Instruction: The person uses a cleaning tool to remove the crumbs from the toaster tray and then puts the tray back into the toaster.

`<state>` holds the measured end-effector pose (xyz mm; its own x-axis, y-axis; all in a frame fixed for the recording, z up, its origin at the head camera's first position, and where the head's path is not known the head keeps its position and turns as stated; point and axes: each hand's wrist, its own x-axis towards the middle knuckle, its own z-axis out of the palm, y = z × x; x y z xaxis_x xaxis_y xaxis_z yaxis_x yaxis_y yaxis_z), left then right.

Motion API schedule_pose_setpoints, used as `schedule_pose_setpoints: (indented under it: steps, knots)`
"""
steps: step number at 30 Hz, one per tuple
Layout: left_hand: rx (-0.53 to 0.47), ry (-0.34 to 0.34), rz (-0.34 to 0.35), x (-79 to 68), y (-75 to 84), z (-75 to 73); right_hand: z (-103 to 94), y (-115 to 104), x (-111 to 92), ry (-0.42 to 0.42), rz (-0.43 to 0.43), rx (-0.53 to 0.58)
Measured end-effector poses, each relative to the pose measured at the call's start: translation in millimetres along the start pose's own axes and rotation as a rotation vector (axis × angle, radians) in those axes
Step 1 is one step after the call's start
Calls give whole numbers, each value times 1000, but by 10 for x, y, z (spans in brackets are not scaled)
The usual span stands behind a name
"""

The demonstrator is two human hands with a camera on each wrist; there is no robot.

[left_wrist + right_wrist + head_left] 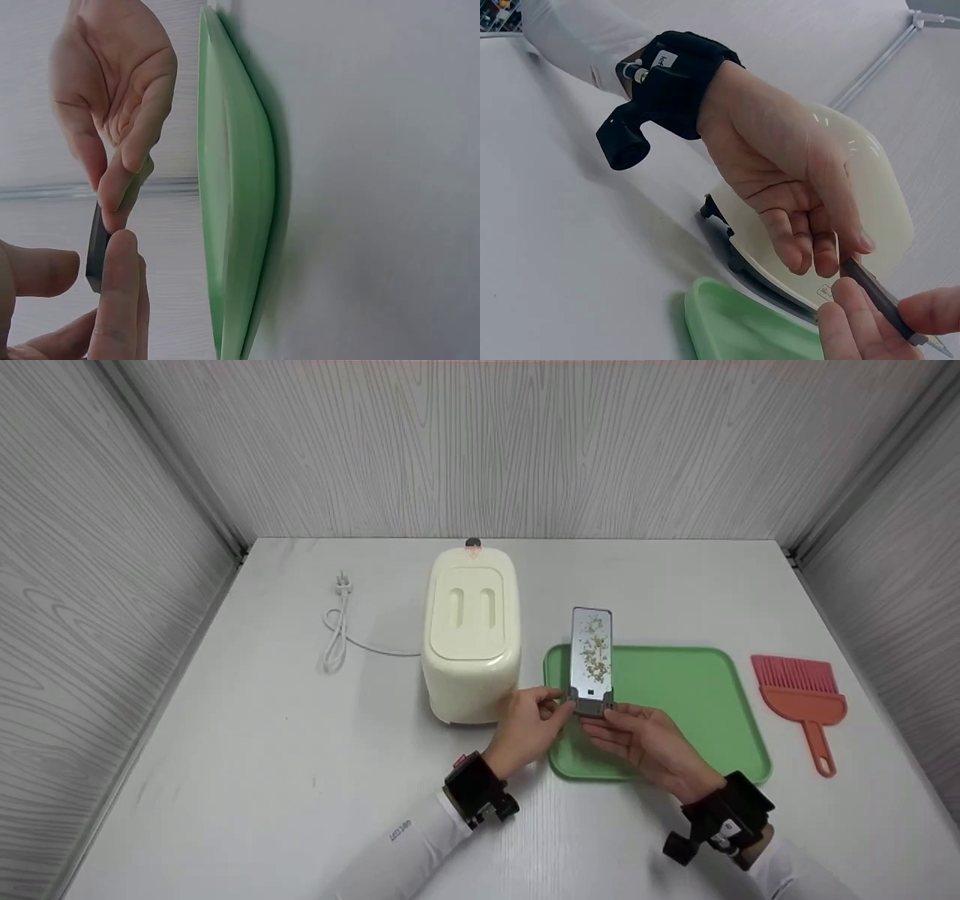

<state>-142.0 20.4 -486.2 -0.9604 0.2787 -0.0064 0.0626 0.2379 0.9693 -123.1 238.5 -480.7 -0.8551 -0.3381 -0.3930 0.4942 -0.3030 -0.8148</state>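
Note:
A slim metal crumb tray with a dark grey end handle is held up over the left part of the green tray. Brownish crumbs lie scattered along its shiny surface. My left hand pinches the left corner of the handle between thumb and fingers. At the handle's right corner, my right hand grips with the thumb above and the fingers underneath. Seen edge-on in the right wrist view, the handle spans both hands.
Left of the hands stands a cream toaster with a two-slot top, its lever facing the back wall. Its white cord and plug lie to the left. A red brush with an orange dustpan rests right of the green tray.

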Motion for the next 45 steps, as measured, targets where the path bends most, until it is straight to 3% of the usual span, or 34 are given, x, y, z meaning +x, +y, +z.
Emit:
schedule_pose_setpoints:
  steps: [15,25,37,41,45]
  knots:
    - [-228,-29,-169,2,7,82,32,45,-80,20,-5,-40]
    - [-361,-46,-160,-43,10,86,-77,-17,-124,40,-53,-116]
    - [-348,-44,-162,-95,26,88,-587,-436,-296,223,-103,-284]
    - [-337,-46,-164,-111,16,86,-826,-601,-376,255,-132,-350]
    - [-340,-53,-162,-134,8,83,-1080,-748,-452,250,-130,-329]
